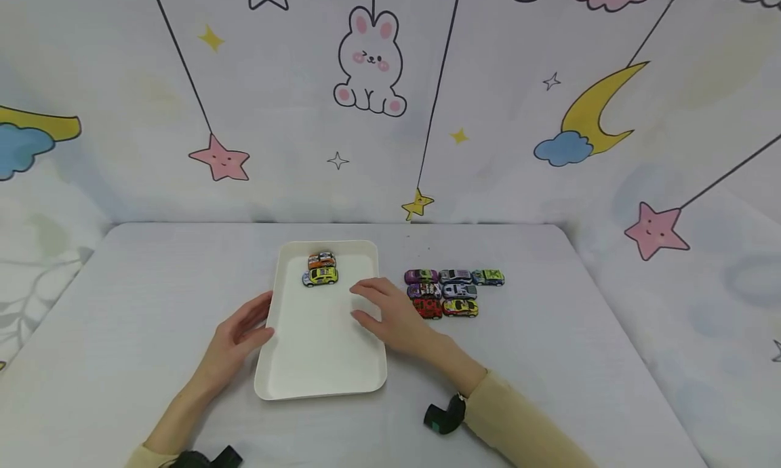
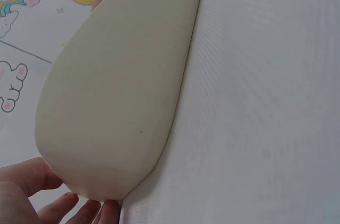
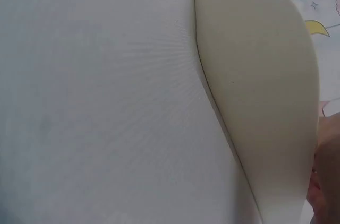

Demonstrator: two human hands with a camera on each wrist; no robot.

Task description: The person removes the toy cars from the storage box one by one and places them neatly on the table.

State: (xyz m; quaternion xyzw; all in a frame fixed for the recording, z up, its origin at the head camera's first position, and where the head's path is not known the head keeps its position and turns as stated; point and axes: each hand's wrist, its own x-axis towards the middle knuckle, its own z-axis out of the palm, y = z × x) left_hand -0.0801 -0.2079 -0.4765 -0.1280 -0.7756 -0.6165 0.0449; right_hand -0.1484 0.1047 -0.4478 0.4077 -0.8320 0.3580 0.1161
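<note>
A white tray [image 1: 323,359] lies on the table, its long sides pointing away from me. My left hand [image 1: 234,336] rests against the tray's left side, fingertips at the outer wall and rim; in the left wrist view these fingers [image 2: 57,208] touch the wall. Over the tray's right edge hovers my right hand [image 1: 396,319], fingers and thumb spread apart with nothing between them. Inside the tray, near its far end, an orange-and-white toy car [image 1: 321,260] sits right behind a yellow toy car [image 1: 320,276]. In the right wrist view the tray's outer wall hides most of the right hand [image 3: 328,165].
Right of the tray, several toy cars stand close together in rows, among them a purple car [image 1: 421,276], a green car [image 1: 488,277], a red car [image 1: 428,309] and a yellow-and-red car [image 1: 460,308]. A patterned backdrop [image 1: 293,102] rises behind the white table [image 1: 518,359].
</note>
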